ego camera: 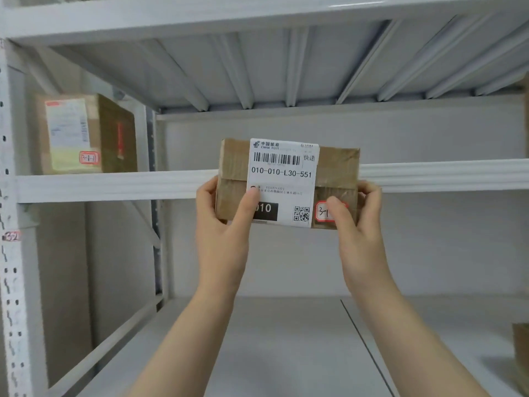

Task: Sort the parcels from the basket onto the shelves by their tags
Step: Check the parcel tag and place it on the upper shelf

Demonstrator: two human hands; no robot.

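1. White metal shelving point(286, 67) fills the frame; a horizontal shelf beam point(114, 186) crosses the middle, and a lower shelf point(257, 339) lies below it.
2. The parcel point(337, 167), a small brown taped box, is held in the air at the centre of the frame, in front of the beam and resting on no shelf.
3. The left hand point(223, 224) is clamped on the lower left corner of the parcel, with its thumb laid across the shipping label point(283, 173). The right hand point(357, 222) is clamped on the lower right corner.
4. The red-bordered tag point(322, 212) is partly covered by the right thumb; only "3-1" can be read. Risk: the hidden digits may be guessed, and the parcel may then be placed on the wrong shelf.
5. A second parcel point(86, 133) stands on the upper shelf at the upper left; its tag point(89, 158) is blurred and appears to read "3-1-1". Risk: a match may be assumed without being checked.
6. Risk: if the parcel is pushed forward at this height, the beam is likely to be struck, and the box may be knocked from the grip.
7. Risk: only the lower corners are gripped and the tape looks glossy, so the parcel may tip or slip.
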